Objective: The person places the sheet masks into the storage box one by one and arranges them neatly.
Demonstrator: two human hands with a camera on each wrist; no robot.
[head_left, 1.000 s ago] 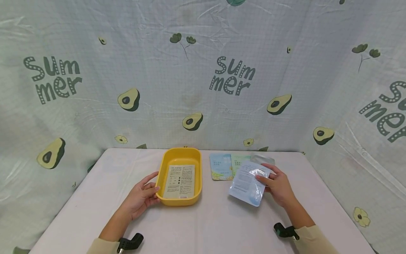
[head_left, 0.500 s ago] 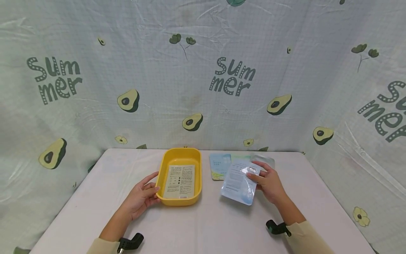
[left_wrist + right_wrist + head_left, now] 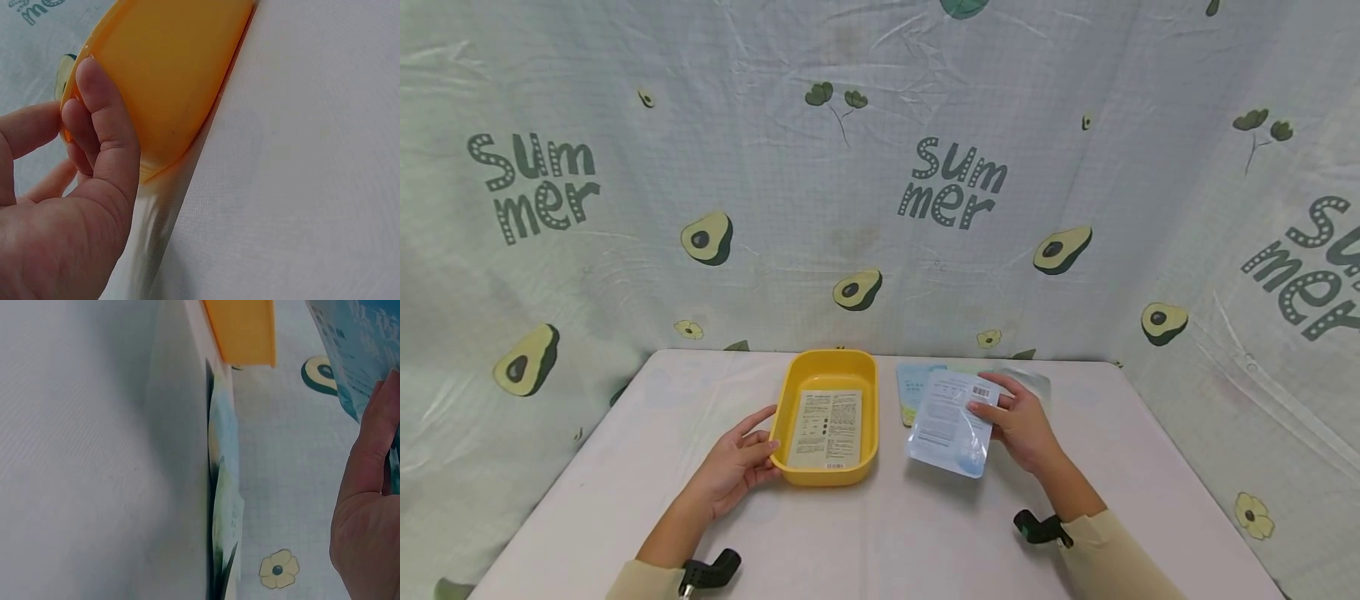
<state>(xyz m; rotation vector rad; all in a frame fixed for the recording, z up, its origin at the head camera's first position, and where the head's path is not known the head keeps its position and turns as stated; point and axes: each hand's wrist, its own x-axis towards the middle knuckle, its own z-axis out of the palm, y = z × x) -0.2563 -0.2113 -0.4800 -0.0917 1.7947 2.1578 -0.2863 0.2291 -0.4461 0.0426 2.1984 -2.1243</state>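
Observation:
A yellow plastic tray stands on the table, and in it lies a flat packet with printed text facing up. My left hand holds the tray's left rim between thumb and fingers; the left wrist view shows that hand at the tray's edge. In my right hand is a light blue sachet, pinched at its upper right and raised above the table, its text side up. The right wrist view catches the sachet's underside and the hand.
Behind the raised sachet a flat blue sachet and a silvery one lie at the table's back edge. A green sachet between them is mostly hidden in the head view. A printed curtain hangs behind the white table.
My right hand has carried the sachet leftward toward the tray, covering more of the sachets lying behind. My left hand and the tray have stayed in place.

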